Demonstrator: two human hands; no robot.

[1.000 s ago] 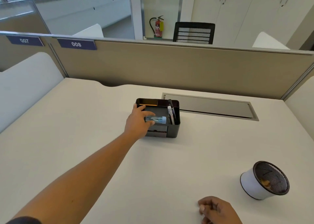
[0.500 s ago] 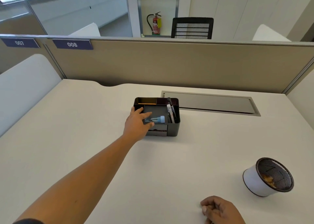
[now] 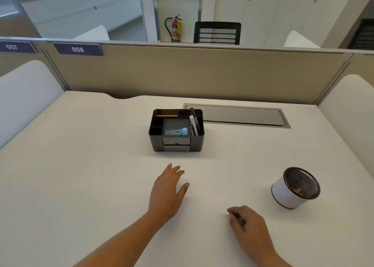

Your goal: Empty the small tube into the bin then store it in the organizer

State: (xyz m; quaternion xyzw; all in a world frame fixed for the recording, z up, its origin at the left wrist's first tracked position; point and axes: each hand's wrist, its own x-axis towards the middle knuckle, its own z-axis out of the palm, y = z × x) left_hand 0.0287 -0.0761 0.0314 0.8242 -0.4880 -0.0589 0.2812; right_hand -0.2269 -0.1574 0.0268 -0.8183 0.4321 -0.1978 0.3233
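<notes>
A small clear tube with a blue cap (image 3: 176,131) lies on its side in the middle tray of the black desk organizer (image 3: 156,139). Nothing touches it. My left hand (image 3: 167,193) hovers flat over the desk well in front of the organizer, fingers spread and empty. Nearer to me, my right hand (image 3: 248,227) rests on the desk with its fingers curled loosely; I see nothing in it. The small white bin with a black mesh inside (image 3: 283,193) stands tilted at the right, with a few orange scraps in it.
Pens and a marker (image 3: 194,123) stand in the organizer's right slot, and a pencil (image 3: 167,115) lies in a back slot. A grey cable hatch (image 3: 238,116) is set into the desk behind. A beige partition (image 3: 202,74) closes the far edge.
My left hand let go of the tube in the organizer tray and drew back toward me. The right hand shifted slightly forward.
</notes>
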